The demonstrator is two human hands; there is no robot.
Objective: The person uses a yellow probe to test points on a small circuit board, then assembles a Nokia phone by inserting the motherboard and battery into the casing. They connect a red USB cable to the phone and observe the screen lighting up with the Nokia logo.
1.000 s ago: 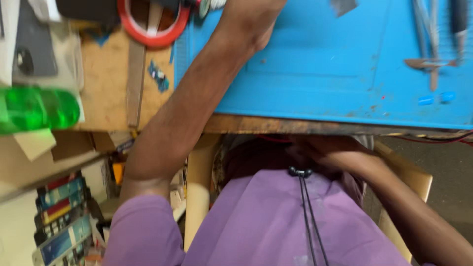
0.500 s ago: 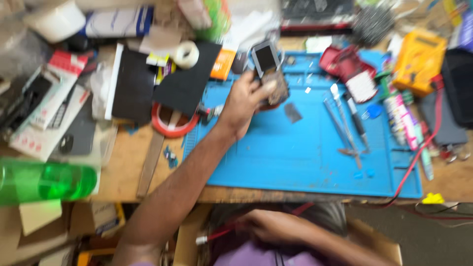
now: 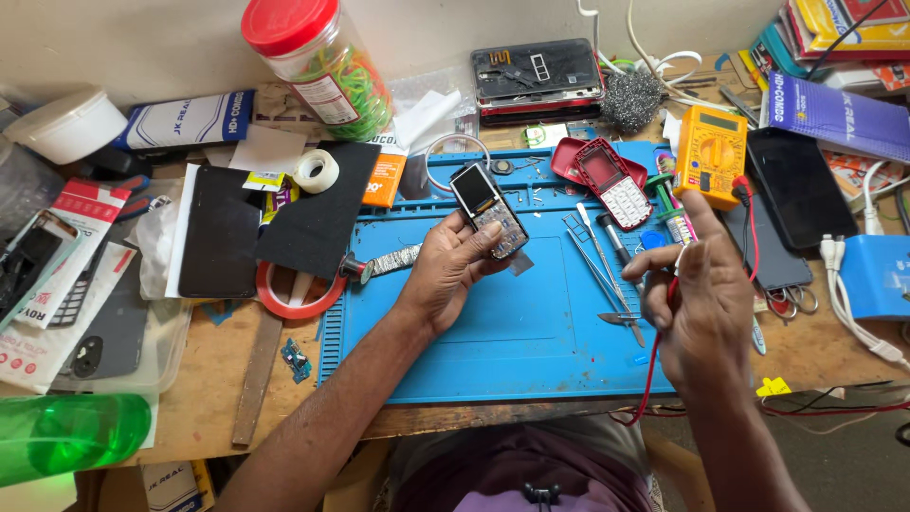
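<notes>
Holding small dark keypad phone [image 3: 490, 213] in left hand [image 3: 455, 275], fingers gripping it above blue silicone mat [image 3: 493, 332] | right hand [image 3: 697, 299] fingers pinching red probe wire [image 3: 659, 356] near bench front edge | step: testing phone; next likely needs probe tip placed precisely.

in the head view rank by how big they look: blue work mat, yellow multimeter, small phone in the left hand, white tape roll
1. blue work mat
2. yellow multimeter
3. small phone, held in the left hand, looks only slightly smaller than the multimeter, so that order is unsure
4. white tape roll
</notes>
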